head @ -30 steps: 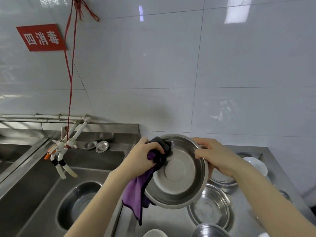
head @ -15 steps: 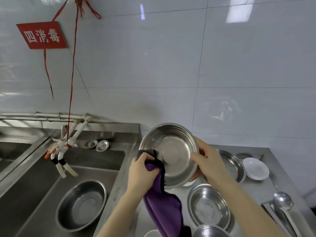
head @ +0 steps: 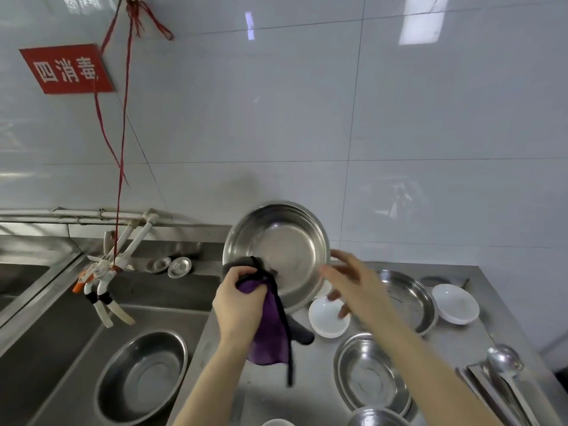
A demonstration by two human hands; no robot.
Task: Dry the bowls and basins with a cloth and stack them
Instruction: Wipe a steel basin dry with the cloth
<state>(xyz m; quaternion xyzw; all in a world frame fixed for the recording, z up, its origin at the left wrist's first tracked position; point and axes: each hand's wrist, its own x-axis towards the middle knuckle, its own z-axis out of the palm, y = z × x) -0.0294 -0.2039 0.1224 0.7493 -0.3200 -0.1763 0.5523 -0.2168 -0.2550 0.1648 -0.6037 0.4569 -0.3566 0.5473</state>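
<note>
A round stainless-steel basin (head: pixel 278 250) is held up in the air above the stainless-steel worktop (head: pixel 455 336), tilted so its shiny inside faces the camera. The left hand (head: pixel 238 305) is closed in a fist around a purple cloth with a dark edge (head: pixel 270 330), pressing the bunched top of it against the basin's lower left rim — the rest of the cloth hangs down loose. The right hand (head: pixel 350 284) is at the basin's right edge with fingers spread and blurred; whether it actually grips the rim cannot be told.

Just below the basin a small white ceramic bowl (head: pixel 327 318) sits on the worktop, partly behind the right hand. To the right lies a wide shallow steel basin (head: pixel 412 299), and beside that a second white bowl (head: pixel 456 304). Nearer the camera a steel basin (head: pixel 370 375) rests on the worktop, with a steel ladle (head: pixel 505 364) well off to the right. In the sink (head: pixel 46 339) on the left sits another steel basin (head: pixel 143 376).
</note>
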